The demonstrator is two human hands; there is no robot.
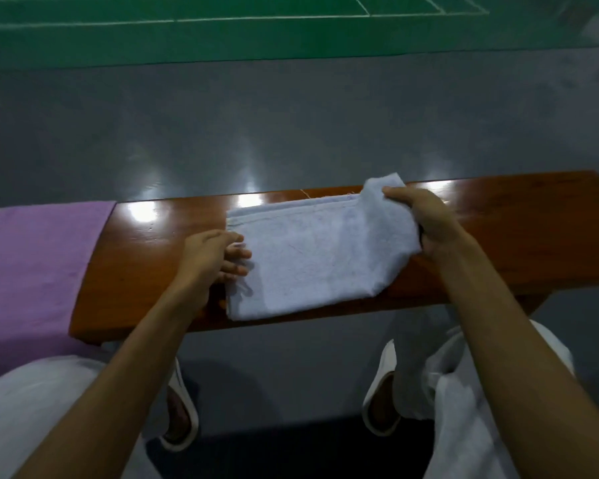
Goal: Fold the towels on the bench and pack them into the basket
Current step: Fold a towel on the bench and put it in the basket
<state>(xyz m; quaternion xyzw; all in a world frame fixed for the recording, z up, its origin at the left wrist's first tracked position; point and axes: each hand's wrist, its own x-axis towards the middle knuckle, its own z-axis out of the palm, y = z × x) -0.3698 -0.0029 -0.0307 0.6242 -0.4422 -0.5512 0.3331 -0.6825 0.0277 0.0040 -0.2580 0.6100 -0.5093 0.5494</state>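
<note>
**Gripped at both ends**

Right hand (426,223) grips the white towel (308,264) by its lifted 3 o'clock end; left hand (208,254) pinches its 9 o'clock edge. It lies on the bench (498,236); a purple towel (32,264) drapes the bench's 9 o'clock end.

Both your bare forearms reach forward, well apart. Your left hand (218,255) pinches the left edge of the towel (312,257) with curled fingers. Your right hand (426,224), held slightly higher, grips its lifted right end.
</note>
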